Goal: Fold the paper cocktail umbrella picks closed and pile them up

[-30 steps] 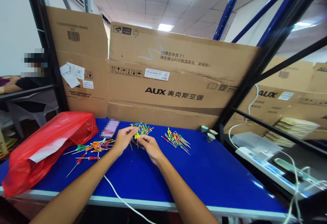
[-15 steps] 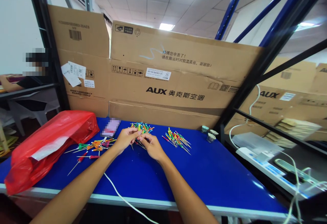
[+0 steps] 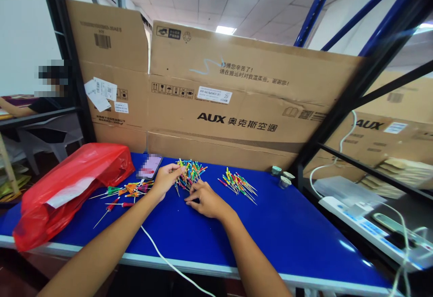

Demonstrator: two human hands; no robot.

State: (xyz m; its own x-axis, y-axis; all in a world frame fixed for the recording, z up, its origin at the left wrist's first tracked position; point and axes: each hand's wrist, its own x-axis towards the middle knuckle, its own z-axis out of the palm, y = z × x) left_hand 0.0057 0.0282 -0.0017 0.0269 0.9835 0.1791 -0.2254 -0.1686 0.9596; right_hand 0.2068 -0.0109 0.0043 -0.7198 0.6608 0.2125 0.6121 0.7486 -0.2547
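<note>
My left hand (image 3: 166,180) is closed in a pinch on a folded cocktail umbrella with a yellow top (image 3: 180,163). It hovers at the left side of a pile of folded cocktail umbrellas (image 3: 194,169) in mixed colours on wooden sticks. Just in front of that pile, low over the blue tabletop (image 3: 216,234), is my right hand (image 3: 207,200). Its thumb and fingers are apart, with nothing visible between them. A smaller bunch of folded umbrellas (image 3: 238,185) lies to the right. Partly opened orange, green and pink ones (image 3: 133,189) lie at the left, beside my left forearm.
A red plastic bag (image 3: 77,188) covers the table's left end. Behind my left hand lies a phone (image 3: 151,167). Several small tubs (image 3: 284,181) stand at the back right. A white cable (image 3: 162,261) crosses the front edge. Cardboard (image 3: 237,85) walls the back.
My right hand has parted from the left, moving down and right, and its fingers have opened. The left hand stays near the pile with the yellow-topped umbrella. The view has shifted slightly.
</note>
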